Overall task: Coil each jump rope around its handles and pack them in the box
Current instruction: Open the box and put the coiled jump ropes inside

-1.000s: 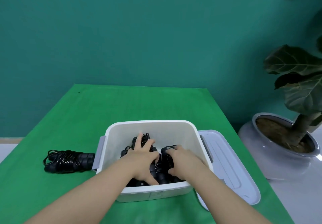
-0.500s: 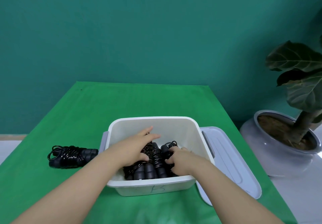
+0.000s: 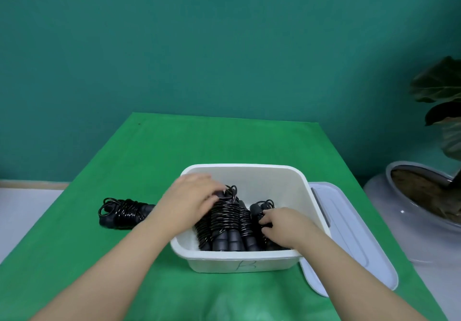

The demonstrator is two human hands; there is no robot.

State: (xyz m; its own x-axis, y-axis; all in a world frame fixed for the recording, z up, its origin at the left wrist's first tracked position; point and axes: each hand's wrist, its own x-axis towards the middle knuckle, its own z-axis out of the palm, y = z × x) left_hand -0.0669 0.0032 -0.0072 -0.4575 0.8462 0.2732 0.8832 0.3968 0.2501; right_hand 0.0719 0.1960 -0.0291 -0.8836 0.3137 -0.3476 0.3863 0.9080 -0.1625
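- Rope bundle (image 3: 123, 213), black and coiled round its handles, lies alone on the green desk (image 3: 174, 146) toward the left edge, just beside the box's left wall and outside it.
- Left hand (image 3: 189, 199) reaches over the box's left rim, its fingers curled onto the top of the tallest coiled rope (image 3: 224, 217) inside; the thumb side is hidden, so whether it grips or only presses cannot be told for sure.
- White box (image 3: 287, 186) sits near the desk's front edge, right of the middle, with a handwritten mark on its front wall. Several black coiled ropes stand packed side by side in it, handle ends toward the front wall, filling the front half; the back of the box shows bare white floor.
- Right hand (image 3: 282, 226) is inside the box at its right side, fingers bent round the rightmost coiled rope (image 3: 259, 211), holding it against the others.
- Grey lid (image 3: 349, 236) lies flat on the desk, touching the box's right wall and running to the desk's right edge.
- Potted plant (image 3: 424, 196) stands off the desk to the right.
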